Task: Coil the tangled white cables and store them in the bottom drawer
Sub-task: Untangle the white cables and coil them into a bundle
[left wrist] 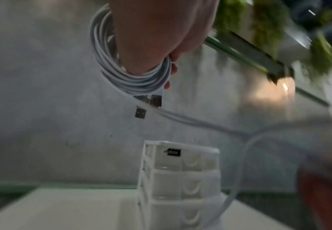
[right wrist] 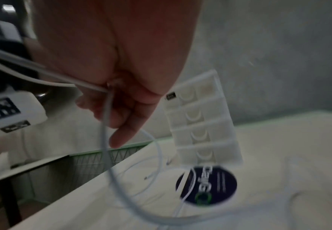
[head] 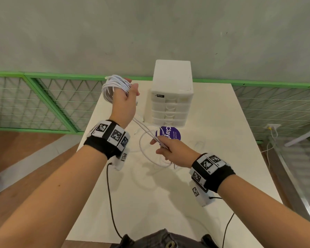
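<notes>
My left hand (head: 125,93) is raised over the table's far left and grips a coil of white cables (head: 113,85) wound round its fingers. In the left wrist view the coil (left wrist: 133,80) wraps the fingers, with USB plugs (left wrist: 141,112) dangling below it. Taut strands (head: 145,130) run down to my right hand (head: 166,146), which pinches them (right wrist: 94,88); a loose loop (head: 150,158) hangs beneath it above the table. The white drawer unit (head: 170,97) stands at the back centre with all its drawers closed; the bottom drawer (head: 168,122) sits lowest.
A round purple sticker (head: 170,134) lies on the white table (head: 231,158) in front of the drawer unit. A green-framed wire fence (head: 43,101) runs behind the table. Black wrist-camera leads (head: 111,203) trail toward me.
</notes>
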